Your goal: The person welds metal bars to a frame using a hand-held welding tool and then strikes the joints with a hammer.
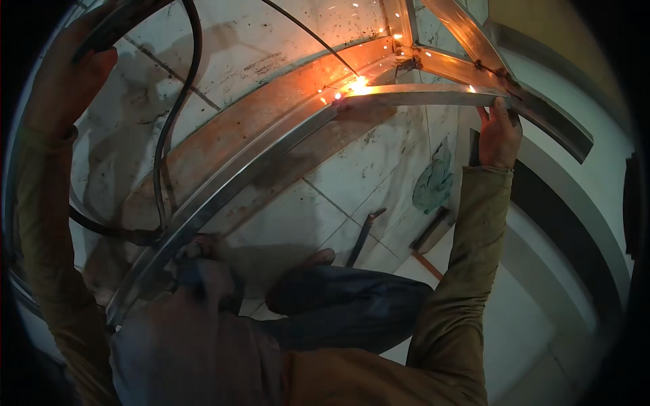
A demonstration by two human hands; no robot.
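Near sparks (359, 85), right grip (500, 140) holds 1 bar (423, 98).

Glare swallows the spot on the long metal tube (271, 145) beneath the tip of the thin rod (311, 34), so we cannot tell whether the tube runs unbroken there; beyond the tube, the top edge cuts off the rod's upper end; left of the tube, the left hand (84, 74) is dim, its fingers mostly hidden, and the dark object (128, 24) at it is cropped; at the tube's right end, we see the right hand's (500, 139) fingers only partly.
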